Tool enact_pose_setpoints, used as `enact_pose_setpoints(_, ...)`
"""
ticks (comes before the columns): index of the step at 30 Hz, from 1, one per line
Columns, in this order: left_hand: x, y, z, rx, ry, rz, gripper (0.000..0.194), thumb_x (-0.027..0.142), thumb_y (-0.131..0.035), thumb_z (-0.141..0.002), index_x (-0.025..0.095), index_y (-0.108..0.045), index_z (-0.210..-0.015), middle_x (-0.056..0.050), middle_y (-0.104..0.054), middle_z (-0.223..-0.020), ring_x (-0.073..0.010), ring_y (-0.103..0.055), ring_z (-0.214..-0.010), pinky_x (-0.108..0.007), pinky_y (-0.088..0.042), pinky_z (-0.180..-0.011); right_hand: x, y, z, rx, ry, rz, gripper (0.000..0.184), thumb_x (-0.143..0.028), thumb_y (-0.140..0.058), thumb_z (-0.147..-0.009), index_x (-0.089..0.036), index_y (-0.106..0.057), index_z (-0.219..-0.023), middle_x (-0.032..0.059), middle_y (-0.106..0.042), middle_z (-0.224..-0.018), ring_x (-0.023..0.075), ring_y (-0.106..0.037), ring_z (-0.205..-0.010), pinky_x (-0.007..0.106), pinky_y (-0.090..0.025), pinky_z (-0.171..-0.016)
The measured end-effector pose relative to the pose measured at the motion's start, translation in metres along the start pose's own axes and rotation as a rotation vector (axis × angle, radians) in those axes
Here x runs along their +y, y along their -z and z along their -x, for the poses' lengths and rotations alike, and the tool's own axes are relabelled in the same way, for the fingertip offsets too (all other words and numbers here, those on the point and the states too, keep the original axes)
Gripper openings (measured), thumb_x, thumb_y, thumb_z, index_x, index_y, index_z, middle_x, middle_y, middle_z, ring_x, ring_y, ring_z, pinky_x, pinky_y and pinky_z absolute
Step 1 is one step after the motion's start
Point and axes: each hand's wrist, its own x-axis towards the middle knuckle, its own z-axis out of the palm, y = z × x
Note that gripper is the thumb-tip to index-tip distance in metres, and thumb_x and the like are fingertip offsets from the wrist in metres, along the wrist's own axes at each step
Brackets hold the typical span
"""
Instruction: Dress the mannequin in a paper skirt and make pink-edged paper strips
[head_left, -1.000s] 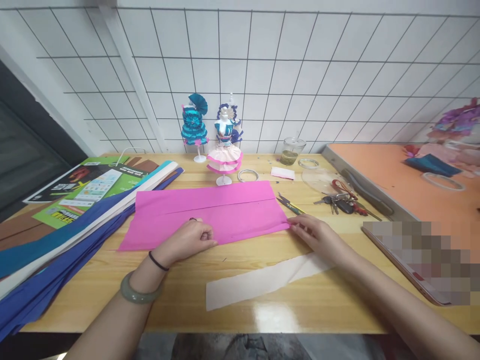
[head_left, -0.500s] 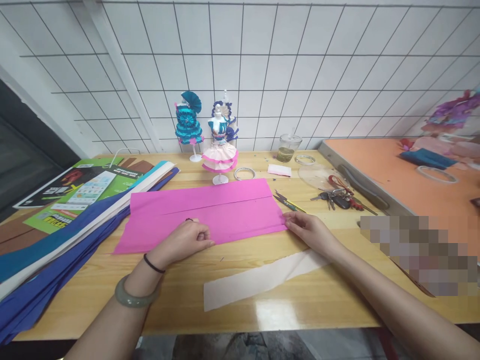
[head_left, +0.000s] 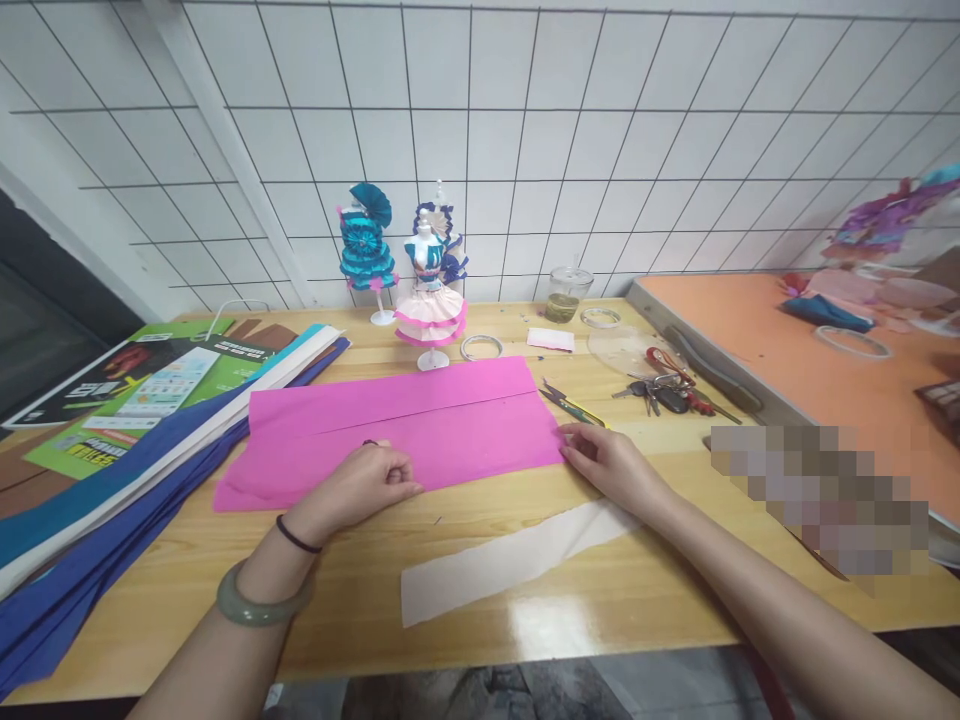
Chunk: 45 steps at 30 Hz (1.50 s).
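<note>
A sheet of pink crepe paper [head_left: 450, 440] lies on the wooden table, with a lengthwise line or folded edge across it. My left hand [head_left: 375, 478] rests on its front edge, fingers curled in; whatever may be inside them is hidden. At the sheet's right end, my right hand [head_left: 604, 455] has thumb and fingertips closed on the edge near the front corner. A pale strip of crepe paper [head_left: 510, 565] lies in front, its right end partly under my right forearm. Yellow-handled scissors [head_left: 574, 405] lie just beyond my right hand.
Small dress forms in paper dresses [head_left: 431, 310] stand behind the sheet. Long blue and white crepe strips [head_left: 172, 450] and green printed folders [head_left: 142, 390] lie left. Keys [head_left: 660, 392], a tape roll [head_left: 481, 347] and a lidded cup [head_left: 564, 298] sit toward the back. An orange-topped surface [head_left: 757, 330] adjoins right.
The whole view has shifted slightly, so things sit a little further left. Both hands keep their places on the pink crepe paper.
</note>
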Motion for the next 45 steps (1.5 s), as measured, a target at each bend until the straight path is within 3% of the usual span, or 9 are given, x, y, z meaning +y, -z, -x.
enact_pose_setpoints(8,-0.003,-0.002,-0.001,0.001,-0.011,-0.012,0.032,0.045,-0.050,-0.080,0.019,-0.051,-0.062,0.000,-0.059,-0.066,-0.0155,-0.052,-0.068,-0.026,-0.033,-0.062,0.002,-0.001,0.000,0.016,0.014,0.062,0.031,-0.028,-0.047,-0.081,-0.016,-0.060,-0.107,0.0020,-0.061,-0.070,0.0162,-0.055,-0.061,0.028,-0.043,-0.059)
enact_pose_setpoints(17,-0.003,-0.001,-0.001,-0.001,-0.023,-0.001,0.031,0.045,-0.051,-0.080,0.018,-0.052,-0.063,0.001,-0.059,-0.063,-0.0149,-0.052,-0.066,-0.026,-0.033,-0.061,-0.005,-0.001,0.004,0.041,0.115,0.344,0.029,-0.023,-0.042,-0.087,-0.017,-0.058,-0.111,0.0092,-0.065,-0.100,0.0203,-0.061,-0.086,0.031,-0.047,-0.073)
enact_pose_setpoints(20,-0.004,-0.001,-0.001,0.001,-0.024,0.004,0.031,0.044,-0.051,-0.080,0.019,-0.052,-0.062,0.001,-0.058,-0.062,-0.0150,-0.052,-0.066,-0.026,-0.033,-0.061,-0.012,0.000,0.006,0.070,0.261,0.531,0.032,-0.018,-0.039,-0.089,-0.017,-0.056,-0.117,0.0124,-0.060,-0.105,0.0224,-0.057,-0.092,0.034,-0.044,-0.077)
enact_pose_setpoints(23,-0.004,-0.001,-0.001,0.002,-0.022,0.014,0.031,0.044,-0.051,-0.079,0.019,-0.052,-0.062,0.001,-0.058,-0.062,-0.0151,-0.052,-0.066,-0.026,-0.033,-0.062,-0.023,0.002,0.007,0.008,0.506,0.677,0.036,-0.015,-0.040,-0.089,-0.021,-0.053,-0.122,0.0135,-0.055,-0.111,0.0250,-0.050,-0.098,0.039,-0.040,-0.082)
enact_pose_setpoints(26,-0.004,-0.001,0.000,0.006,-0.016,0.022,0.031,0.044,-0.052,-0.079,0.019,-0.052,-0.062,0.000,-0.058,-0.062,-0.0152,-0.051,-0.066,-0.025,-0.033,-0.062,-0.030,0.002,0.004,-0.083,0.685,0.771,0.036,-0.015,-0.040,-0.090,-0.020,-0.053,-0.123,0.0134,-0.057,-0.100,0.0247,-0.049,-0.091,0.038,-0.038,-0.076)
enact_pose_setpoints(31,-0.002,-0.001,-0.001,0.009,-0.015,0.020,0.031,0.044,-0.052,-0.078,0.018,-0.053,-0.062,0.000,-0.059,-0.063,-0.0151,-0.051,-0.066,-0.025,-0.033,-0.061,-0.026,0.001,-0.001,-0.110,0.818,0.879,0.038,-0.011,-0.038,-0.089,-0.015,-0.050,-0.125,0.0098,-0.057,-0.082,0.0203,-0.047,-0.074,0.035,-0.035,-0.068)
enact_pose_setpoints(39,-0.002,0.000,0.000,0.015,-0.016,0.035,0.030,0.045,-0.054,-0.077,0.018,-0.054,-0.062,0.001,-0.057,-0.060,-0.0141,-0.050,-0.062,-0.024,-0.033,-0.058,-0.027,-0.002,0.002,-0.140,0.825,0.948,0.038,-0.010,-0.039,-0.087,-0.012,-0.050,-0.123,0.0101,-0.059,-0.085,0.0214,-0.049,-0.075,0.034,-0.032,-0.064)
enact_pose_setpoints(45,-0.002,0.001,0.001,0.014,0.004,0.093,0.023,0.041,-0.058,-0.074,0.018,-0.059,-0.074,0.001,-0.057,-0.064,-0.0140,-0.052,-0.064,-0.024,-0.035,-0.058,-0.024,-0.007,0.006,-0.137,0.804,0.942,0.042,-0.007,-0.038,-0.085,-0.011,-0.046,-0.126,0.0114,-0.060,-0.090,0.0223,-0.050,-0.078,0.034,-0.031,-0.063)
